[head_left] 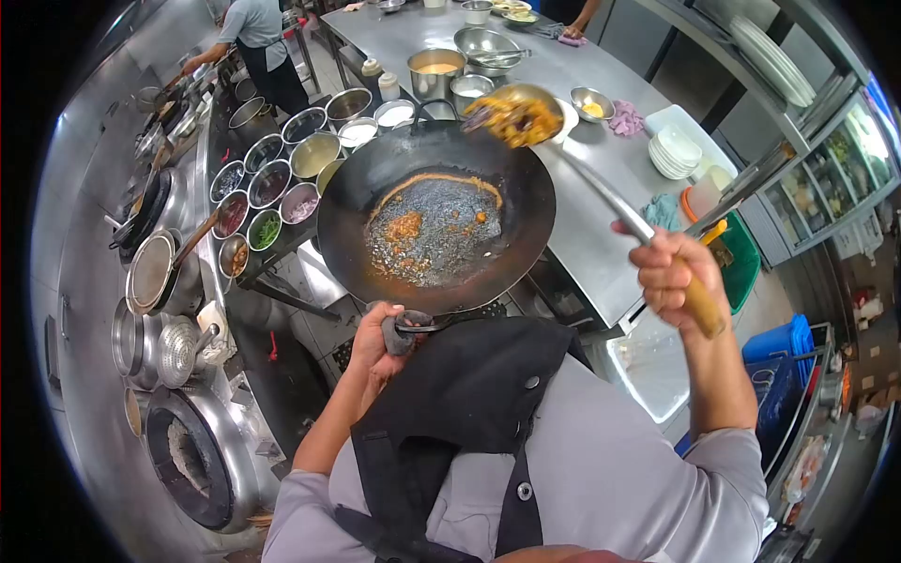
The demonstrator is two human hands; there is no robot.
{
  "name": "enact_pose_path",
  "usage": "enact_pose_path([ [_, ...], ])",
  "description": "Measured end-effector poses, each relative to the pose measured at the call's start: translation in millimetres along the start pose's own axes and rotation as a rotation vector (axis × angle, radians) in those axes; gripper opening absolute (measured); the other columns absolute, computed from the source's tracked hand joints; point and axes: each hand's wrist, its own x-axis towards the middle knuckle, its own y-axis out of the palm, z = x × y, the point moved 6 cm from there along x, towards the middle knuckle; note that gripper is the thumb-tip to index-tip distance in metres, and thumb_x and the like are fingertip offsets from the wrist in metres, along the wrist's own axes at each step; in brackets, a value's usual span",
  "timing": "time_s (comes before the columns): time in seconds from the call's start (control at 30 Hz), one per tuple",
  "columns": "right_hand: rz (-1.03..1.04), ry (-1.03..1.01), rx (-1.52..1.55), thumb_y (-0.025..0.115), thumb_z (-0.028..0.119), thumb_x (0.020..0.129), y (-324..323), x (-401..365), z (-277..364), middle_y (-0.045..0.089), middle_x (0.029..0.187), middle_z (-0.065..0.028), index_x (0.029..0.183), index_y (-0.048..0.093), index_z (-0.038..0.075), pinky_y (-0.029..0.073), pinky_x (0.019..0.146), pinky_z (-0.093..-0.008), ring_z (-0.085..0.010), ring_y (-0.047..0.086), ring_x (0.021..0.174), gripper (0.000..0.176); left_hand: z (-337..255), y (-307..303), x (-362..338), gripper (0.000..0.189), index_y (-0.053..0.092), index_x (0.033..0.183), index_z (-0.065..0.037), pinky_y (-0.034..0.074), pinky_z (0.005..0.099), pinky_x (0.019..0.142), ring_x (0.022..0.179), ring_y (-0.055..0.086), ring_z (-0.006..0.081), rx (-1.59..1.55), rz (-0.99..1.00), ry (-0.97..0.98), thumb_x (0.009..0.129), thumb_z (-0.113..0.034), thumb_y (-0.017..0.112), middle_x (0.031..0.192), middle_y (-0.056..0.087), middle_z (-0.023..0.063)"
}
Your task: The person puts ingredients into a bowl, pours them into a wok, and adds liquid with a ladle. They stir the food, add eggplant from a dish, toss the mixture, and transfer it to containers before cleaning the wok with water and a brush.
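Note:
My left hand (377,342) is closed round the near handle of a dark wok (347,202), with a grey cloth (402,330) wrapped between palm and metal. Brown sauce residue and a few orange bits coat the wok's bottom. In my right hand (671,274) is the wooden handle of a long ladle (601,188), raised to the right of the wok. Its bowl is heaped with glossy saucy food (514,118), dark and orange pieces mixed. Behind the ladle's head, a white dish (566,122) shows in part on the steel table.
Left of the wok stand several metal pots of ingredients, among them chopped greens (267,230). A steel pot of orange liquid (437,70) and stacked white bowls (674,150) are on the table (601,272). Burners (188,460) line the left; a co-worker (263,47) stands at the far end.

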Motion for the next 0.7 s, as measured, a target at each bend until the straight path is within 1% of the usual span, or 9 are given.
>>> enact_pose_path([
  [0.13,-0.123,-0.065,-0.174,0.052,0.01,0.096,-42,34,84,0.049,0.076,-0.0024,0.137,0.039,-0.005,0.042,0.037,-0.0239,-0.0049,0.047,0.05,0.046,26,22,21,0.012,0.054,0.088,-0.004,0.059,0.0372,0.067,0.069,0.065,0.0227,-0.121,-0.076,-0.003,0.083,-0.011,0.063,0.082,0.065,0.0136],
  [0.23,-0.439,-0.188,-0.821,0.061,0.008,0.088,-109,79,125,0.052,0.07,-0.0007,0.104,0.048,0.008,0.042,0.039,-0.0274,-0.01,0.05,0.048,0.021,43,34,30,0.011,0.055,0.088,-0.004,0.059,0.0358,0.068,0.068,0.066,0.0234,-0.091,-0.115,-0.011,0.083,-0.011,0.062,0.08,0.065,0.0121],
  [0.33,-0.575,-0.297,-1.496,0.061,0.011,0.085,-205,130,118,0.06,0.073,-0.0098,0.122,0.047,0.004,0.049,0.043,-0.0341,-0.0193,0.061,0.052,0.04,52,46,26,0.008,0.055,0.088,-0.004,0.06,0.0356,0.069,0.069,0.066,0.0231,-0.123,-0.143,0.046,0.084,-0.009,0.061,0.079,0.064,0.0115],
  [0.47,-0.738,-0.375,-1.606,0.058,0.004,0.083,-300,128,55,0.065,0.073,-0.0159,0.149,0.032,0.01,0.052,0.049,-0.0384,-0.0236,0.064,0.055,0.072,55,44,24,0.006,0.055,0.087,-0.005,0.06,0.0352,0.069,0.069,0.066,0.0228,-0.121,-0.181,0.119,0.085,-0.008,0.06,0.079,0.063,0.0096],
  [0.5,-0.726,-0.362,-1.608,0.058,0.004,0.083,-299,118,47,0.065,0.073,-0.0159,0.149,0.032,0.01,0.052,0.049,-0.0384,-0.0236,0.064,0.055,0.072,57,39,23,0.006,0.055,0.086,-0.006,0.06,0.0352,0.069,0.069,0.066,0.0226,-0.137,-0.191,0.132,0.085,-0.009,0.06,0.079,0.063,0.0089],
  [0.57,-0.684,-0.221,-1.309,0.06,0.001,0.082,-289,100,35,0.064,0.074,-0.0155,0.155,0.025,0.013,0.052,0.053,-0.0373,-0.0234,0.064,0.057,0.082,57,34,23,0.006,0.055,0.086,-0.006,0.06,0.0348,0.069,0.07,0.066,0.0222,-0.117,-0.241,0.162,0.085,-0.009,0.06,0.079,0.062,0.0083],
  [0.6,-0.598,-0.213,-1.092,0.062,0.0,0.082,-300,102,33,0.063,0.073,-0.0135,0.154,0.029,0.013,0.052,0.055,-0.0355,-0.0216,0.063,0.057,0.08,55,31,23,0.005,0.055,0.086,-0.006,0.06,0.0345,0.069,0.07,0.066,0.0218,-0.091,-0.278,0.19,0.085,-0.008,0.059,0.079,0.062,0.0077],
  [0.63,-0.6,-0.212,-1.09,0.062,0.0,0.082,-316,102,37,0.063,0.073,-0.0135,0.154,0.029,0.013,0.052,0.055,-0.0355,-0.0216,0.063,0.057,0.08,56,26,25,0.005,0.055,0.086,-0.006,0.06,0.0345,0.069,0.07,0.066,0.0218,-0.089,-0.279,0.188,0.085,-0.008,0.059,0.079,0.062,0.0077],
  [0.7,-0.624,-0.529,-1.526,0.062,0.002,0.085,-323,98,60,0.06,0.07,-0.0093,0.152,0.035,0.012,0.051,0.054,-0.0336,-0.0186,0.06,0.054,0.073,56,19,32,0.006,0.057,0.088,-0.005,0.06,0.036,0.069,0.071,0.066,0.0216,-0.111,-0.226,0.201,0.085,-0.01,0.059,0.079,0.063,0.0084],
])
